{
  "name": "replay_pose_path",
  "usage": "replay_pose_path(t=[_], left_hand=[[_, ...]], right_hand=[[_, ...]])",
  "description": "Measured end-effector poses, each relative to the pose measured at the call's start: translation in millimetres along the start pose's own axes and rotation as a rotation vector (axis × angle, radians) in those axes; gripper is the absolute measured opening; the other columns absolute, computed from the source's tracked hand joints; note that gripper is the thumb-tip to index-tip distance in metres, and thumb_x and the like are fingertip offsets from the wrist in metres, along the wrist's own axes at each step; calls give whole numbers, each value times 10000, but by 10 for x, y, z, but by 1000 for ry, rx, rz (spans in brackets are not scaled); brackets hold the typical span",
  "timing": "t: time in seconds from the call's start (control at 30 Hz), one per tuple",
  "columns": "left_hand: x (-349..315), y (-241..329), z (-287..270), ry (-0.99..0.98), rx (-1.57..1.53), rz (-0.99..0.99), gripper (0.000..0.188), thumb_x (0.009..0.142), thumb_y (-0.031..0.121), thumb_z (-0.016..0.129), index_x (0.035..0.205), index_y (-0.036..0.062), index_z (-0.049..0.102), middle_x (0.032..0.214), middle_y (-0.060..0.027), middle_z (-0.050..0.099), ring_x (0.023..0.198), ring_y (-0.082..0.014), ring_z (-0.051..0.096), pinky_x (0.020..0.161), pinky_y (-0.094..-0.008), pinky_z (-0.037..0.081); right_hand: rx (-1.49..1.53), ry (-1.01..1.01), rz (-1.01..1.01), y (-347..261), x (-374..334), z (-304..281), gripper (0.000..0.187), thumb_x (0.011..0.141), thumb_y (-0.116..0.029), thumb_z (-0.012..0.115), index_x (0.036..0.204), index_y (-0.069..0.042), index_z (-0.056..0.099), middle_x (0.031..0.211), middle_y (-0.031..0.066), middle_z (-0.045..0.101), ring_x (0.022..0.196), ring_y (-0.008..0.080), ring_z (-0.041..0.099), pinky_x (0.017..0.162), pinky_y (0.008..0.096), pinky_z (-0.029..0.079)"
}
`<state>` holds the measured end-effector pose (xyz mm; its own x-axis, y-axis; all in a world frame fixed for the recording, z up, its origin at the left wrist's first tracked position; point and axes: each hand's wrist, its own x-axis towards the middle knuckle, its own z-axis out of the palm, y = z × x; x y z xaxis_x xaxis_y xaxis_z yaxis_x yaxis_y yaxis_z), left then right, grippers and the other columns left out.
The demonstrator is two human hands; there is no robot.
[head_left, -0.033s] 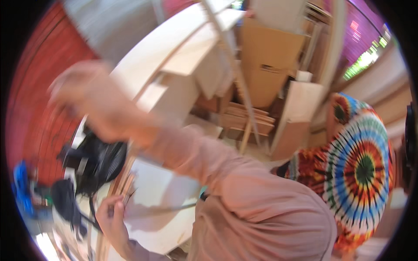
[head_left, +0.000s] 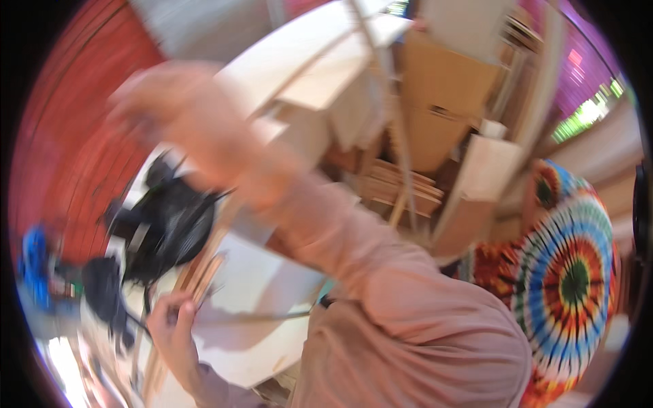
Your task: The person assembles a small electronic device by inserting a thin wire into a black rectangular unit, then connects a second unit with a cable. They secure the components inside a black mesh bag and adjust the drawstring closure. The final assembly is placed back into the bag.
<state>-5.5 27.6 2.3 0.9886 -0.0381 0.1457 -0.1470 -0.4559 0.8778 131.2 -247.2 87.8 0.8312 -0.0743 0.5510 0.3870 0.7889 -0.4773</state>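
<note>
My right arm, in a pinkish-brown sleeve, reaches across to the upper left. Its hand (head_left: 180, 119) is raised above a black plastic bag (head_left: 180, 228) and smeared by motion, so its fingers and anything in them are unclear. Lower left, my left hand (head_left: 175, 326) is closed at the end of thin wooden strips (head_left: 204, 275) along a white panel (head_left: 252, 265). A small dark spot shows between its thumb and finger; what it grips I cannot make out.
A person in a tie-dye shirt (head_left: 571, 279) bends close on the right. A cardboard box (head_left: 435, 129) and stacked boards (head_left: 401, 187) stand beyond my arm. A long pole (head_left: 394, 102) slants before them. Red planks (head_left: 88, 149) and a blue object (head_left: 35, 265) are at left.
The whole view has shifted slightly. My right hand now appears higher and farther right in the picture, still blurred. My left hand stays in nearly the same place, closed.
</note>
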Motion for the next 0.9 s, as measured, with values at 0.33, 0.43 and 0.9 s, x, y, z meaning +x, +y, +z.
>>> replay_pose_path(t=[0.33, 0.43, 0.9], left_hand=[[201, -237, -512, 233, -859, 94, 213, 1013, 18, 719, 1208, 10, 633, 1203, -88, 683, 1090, -164, 642, 1014, -311, 537], [395, -338, -654, 301, -1155, 55, 231, 1061, 51, 675, 1280, -3, 631, 1207, -90, 687, 1102, -193, 655, 1026, -359, 567], [1420, -391, -589, 229, -265, -113, 183, 1078, 47, 627, 1180, -88, 697, 1015, -128, 736, 876, -186, 729, 792, -310, 640]], right_hand=[[472, -240, 144, -43, -429, -712, 357, 1058, -200, 565, 1238, 99, 643, 1124, 172, 673, 1054, 292, 648, 946, 460, 586], [394, -431, 278, 105, -603, -449, 400, 1062, -254, 548, 1205, 105, 653, 1081, 177, 679, 1020, 293, 643, 922, 437, 571], [-1357, 34, -523, 1711, -375, 245, 822, 794, -399, 957, 1298, 145, 601, 1112, 199, 652, 1035, 335, 642, 887, 421, 550]])
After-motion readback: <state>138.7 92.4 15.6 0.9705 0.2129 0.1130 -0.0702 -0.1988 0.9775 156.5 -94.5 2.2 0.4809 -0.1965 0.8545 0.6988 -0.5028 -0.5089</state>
